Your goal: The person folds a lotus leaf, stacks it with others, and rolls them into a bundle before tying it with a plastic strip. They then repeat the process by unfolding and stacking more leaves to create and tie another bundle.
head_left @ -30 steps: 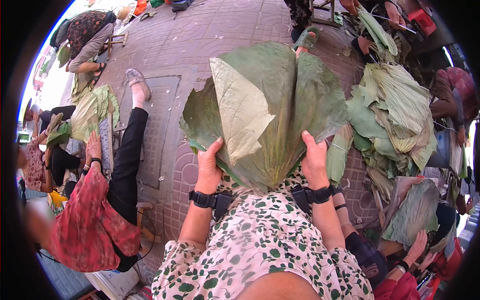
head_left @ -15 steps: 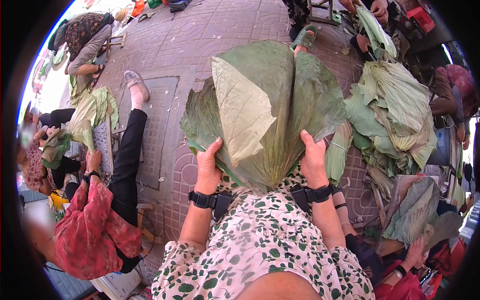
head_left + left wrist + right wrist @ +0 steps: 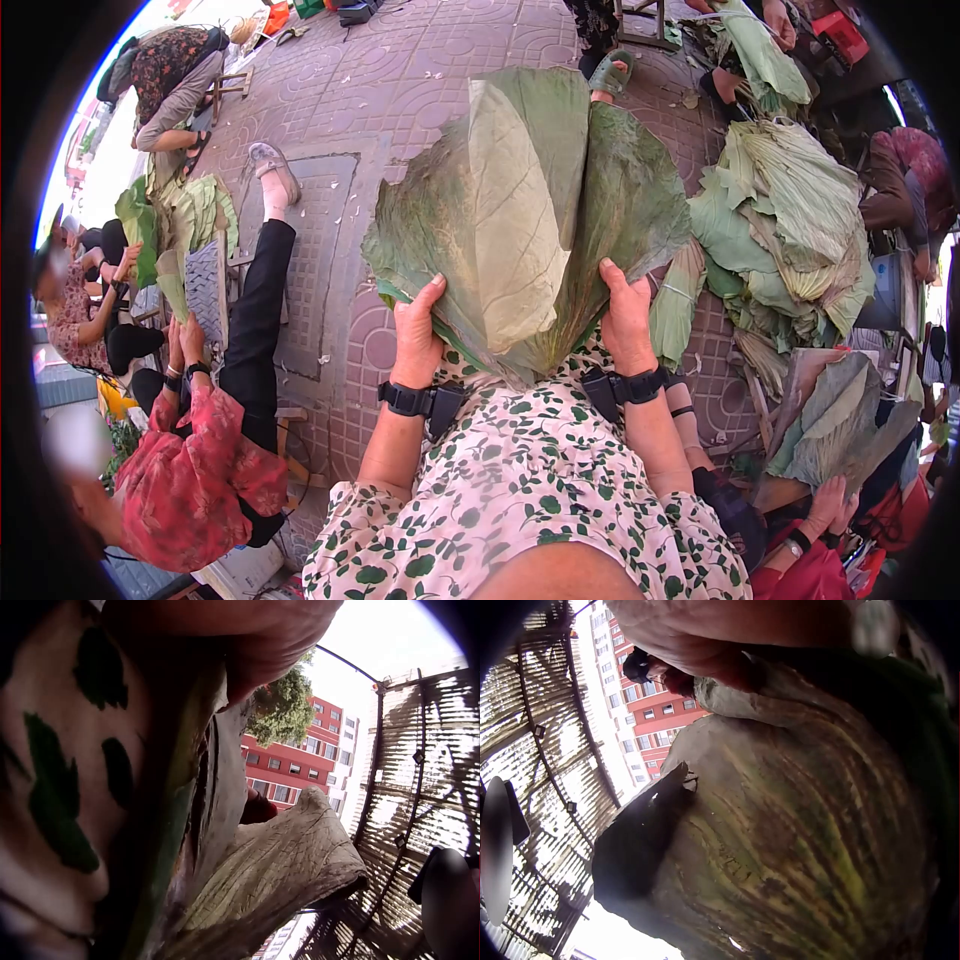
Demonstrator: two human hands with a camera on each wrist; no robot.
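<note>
While both hands pinch the folded lotus leaves (image 3: 530, 220) over the lap, left hand (image 3: 417, 340) and right hand (image 3: 628, 325) gripping opposite edges, now showing the pale flap swung further closed, nearly folded.

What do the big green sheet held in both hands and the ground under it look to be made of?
The sheet looks like a large plant leaf, probably lotus: matte, with ribs fanning out from its base and a paler, drier underside where it folds. The ground appears to be patterned paving blocks, dull reddish-grey, with visible joints.
</note>
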